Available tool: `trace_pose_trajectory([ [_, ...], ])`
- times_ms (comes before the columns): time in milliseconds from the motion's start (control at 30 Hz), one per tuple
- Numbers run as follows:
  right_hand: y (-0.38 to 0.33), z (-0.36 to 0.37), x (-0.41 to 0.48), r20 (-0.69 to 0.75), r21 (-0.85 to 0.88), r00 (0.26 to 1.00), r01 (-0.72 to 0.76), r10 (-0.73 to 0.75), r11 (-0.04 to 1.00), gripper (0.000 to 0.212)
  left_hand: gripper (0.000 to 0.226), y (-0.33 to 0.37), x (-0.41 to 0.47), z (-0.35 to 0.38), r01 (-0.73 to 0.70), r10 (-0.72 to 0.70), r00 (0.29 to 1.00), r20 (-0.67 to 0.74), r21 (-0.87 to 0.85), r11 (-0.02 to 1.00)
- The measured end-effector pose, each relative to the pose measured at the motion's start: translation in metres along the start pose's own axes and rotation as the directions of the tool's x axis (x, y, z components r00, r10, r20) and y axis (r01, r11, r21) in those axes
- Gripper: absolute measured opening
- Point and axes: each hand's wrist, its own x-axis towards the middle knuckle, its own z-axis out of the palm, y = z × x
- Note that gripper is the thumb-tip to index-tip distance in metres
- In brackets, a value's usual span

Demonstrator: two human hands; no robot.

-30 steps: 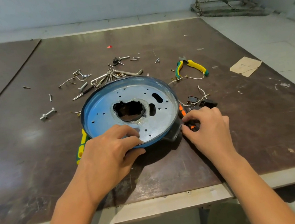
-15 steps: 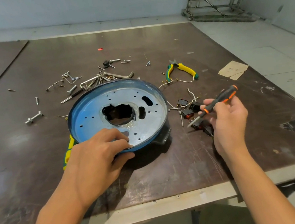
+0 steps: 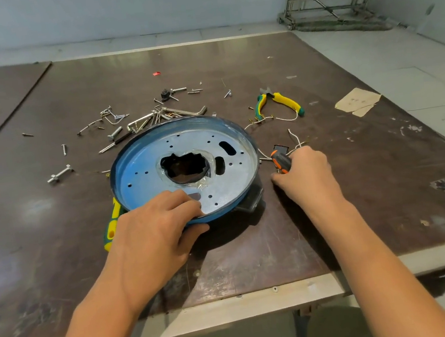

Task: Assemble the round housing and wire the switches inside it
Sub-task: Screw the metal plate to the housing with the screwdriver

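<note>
Right hand (image 3: 305, 175) lowered, gripping screwdriver (image 3: 281, 161); left hand (image 3: 151, 233) clasping tilted, film-wrapped blue housing (image 3: 188, 169).

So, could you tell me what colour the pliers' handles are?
Yellow and green pliers, seen in the head view.

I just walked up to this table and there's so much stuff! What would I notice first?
First, the big round blue housing in the middle of the brown table, tilted up, with a jagged hole at its centre. The left hand holds its near rim, and the right hand beside it has its grip around an orange and black screwdriver. Behind lie scattered screws and bolts, and yellow and green pliers at the back right.
</note>
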Motion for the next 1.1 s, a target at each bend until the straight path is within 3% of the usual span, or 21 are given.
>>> trace_pose_trajectory([
  [200,0.001,0.002,0.005,0.065,-0.074,0.997,0.036,-0.031,0.997,0.018,0.012,-0.001,0.000,0.000,0.019,-0.019,1.000,-0.007,-0.063,0.998],
  [333,0.004,-0.009,0.004,0.019,0.151,0.993,0.116,-0.120,0.982,0.022,0.017,-0.001,0.000,0.000,0.050,-0.051,0.999,-0.009,-0.086,0.995],
  [400,0.001,-0.020,0.001,-0.058,0.390,0.982,0.188,-0.180,0.901,0.018,0.018,-0.001,-0.001,0.000,0.059,-0.062,0.998,-0.021,-0.095,0.994],
  [500,-0.014,-0.034,-0.012,-0.059,0.670,0.968,0.220,-0.245,0.709,0.011,0.018,-0.003,-0.001,0.000,0.061,-0.064,0.998,-0.023,-0.117,0.991],
  [567,-0.026,-0.037,-0.024,-0.024,0.758,0.952,0.217,-0.307,0.615,0.003,0.018,-0.004,-0.002,0.000,0.063,-0.066,0.998,-0.021,-0.127,0.990],
  [667,-0.040,-0.032,-0.039,0.020,0.836,0.901,0.222,-0.433,0.502,0.021,0.019,-0.005,-0.002,0.001,0.068,-0.071,0.997,-0.018,-0.141,0.988],
  [867,-0.056,-0.021,-0.059,-0.013,0.713,0.836,0.392,-0.549,0.580,0.015,0.019,-0.007,-0.004,0.003,0.071,-0.074,0.997,-0.017,-0.140,0.988],
  [967,-0.060,-0.014,-0.063,-0.029,0.514,0.803,0.523,-0.595,0.680,0.013,0.019,-0.007,-0.003,0.003,0.066,-0.071,0.997,-0.028,-0.145,0.987],
  [1100,-0.062,-0.009,-0.066,-0.060,0.343,0.751,0.634,-0.658,0.693,0.016,0.020,-0.008,-0.003,0.005,0.075,-0.081,0.996,-0.037,-0.150,0.986],
])
